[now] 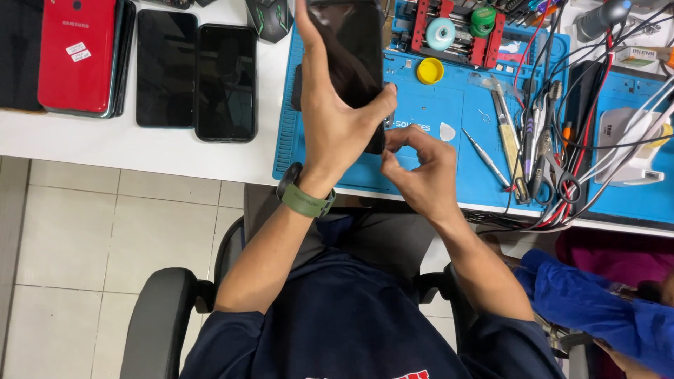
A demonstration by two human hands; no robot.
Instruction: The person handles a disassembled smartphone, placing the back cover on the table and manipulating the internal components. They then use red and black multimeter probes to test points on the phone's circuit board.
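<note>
While we've got the black smartphone up off the blue repair mat, our left hand is the only real support, fingers wrapped round its edges. Our right hand has its fingers pinched together at the phone's bottom edge; can't tell on what. Risky bit imo: push too hard there and the phone could twist out and drop onto the counter, or hit the tweezers and screwdrivers alongside.

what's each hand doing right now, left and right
Left hand: closed around a black phone, held upright.
Right hand: fingertips pinched at the phone's lower edge; whether it holds anything cannot be told.
</note>
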